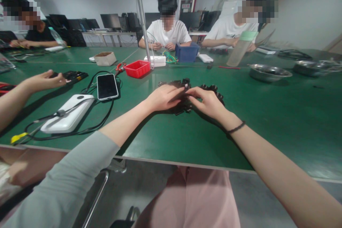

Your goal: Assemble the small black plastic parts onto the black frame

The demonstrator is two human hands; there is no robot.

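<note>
Small black parts (213, 88) lie in a loose pile on the green table (171, 139), straight in front of me. Over the pile my left hand (164, 97) is closed, its fingers reaching right around a small black part. My right hand (207, 102), with a dark band at the wrist, meets it from the right. Its thumb and forefinger pinch together at the same small black part. The fingers cover most of that part, so its exact kind is unclear. More black pieces (184, 108) show beneath and between the hands.
To the left lie a phone (107, 86), a white power bank (68, 114) and black cables. Beyond are a red tray (137, 68), a cardboard box (105, 58) and a blue bin (186, 52). Metal bowls (269, 73) and a bottle (238, 51) stand right. A neighbour's hand (44, 81) is at left.
</note>
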